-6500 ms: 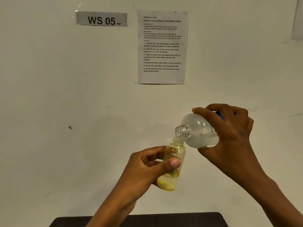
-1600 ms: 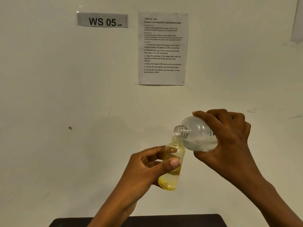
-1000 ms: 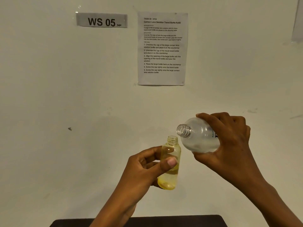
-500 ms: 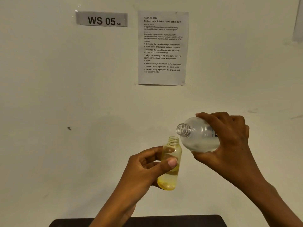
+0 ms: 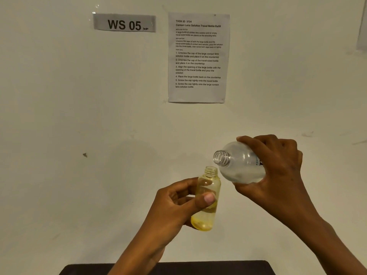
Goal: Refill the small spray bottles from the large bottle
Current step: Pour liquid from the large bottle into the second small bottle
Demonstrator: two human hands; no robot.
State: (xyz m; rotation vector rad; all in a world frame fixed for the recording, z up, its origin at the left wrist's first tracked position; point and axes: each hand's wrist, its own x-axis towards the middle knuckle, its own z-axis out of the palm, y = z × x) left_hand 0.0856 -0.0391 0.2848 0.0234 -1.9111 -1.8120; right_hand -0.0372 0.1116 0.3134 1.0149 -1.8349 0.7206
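Lifted clear since pouring: large bottle mouth now apart from small bottle neck.
One of each, both uncapped: left hand grips the upright yellow one, right hand the tilted clear one, above dark table; two papers on pale wall.

A grey wall label reads "WS 05". Just right of the label, a printed sheet reads "TASK ID: 3724, Contact Lens Solution Travel Bottle Refill", followed by six numbered steps. Lettering on the large bottle is too small to read.
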